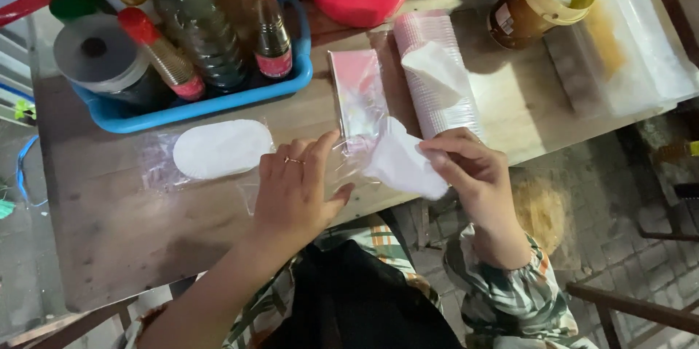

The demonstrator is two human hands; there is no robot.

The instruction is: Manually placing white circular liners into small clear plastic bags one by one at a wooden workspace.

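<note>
The left hand [295,192], fingers spread, presses flat on a clear plastic wrapper [349,152] at the wooden table's [109,232] near edge. The right hand [466,167] pinches a white tissue [404,163] beside it, just below a pink-edged tissue pack [357,90]. A blue tray [218,105] of 3 sauce bottles [269,21] stands behind.

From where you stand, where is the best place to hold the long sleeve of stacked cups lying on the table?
Probably around the middle of the sleeve of stacked cups, coming from above. It lies flat on the wooden table, ribbed and round, so fingers can wrap across it. White tissue drapes over its upper part.
</note>
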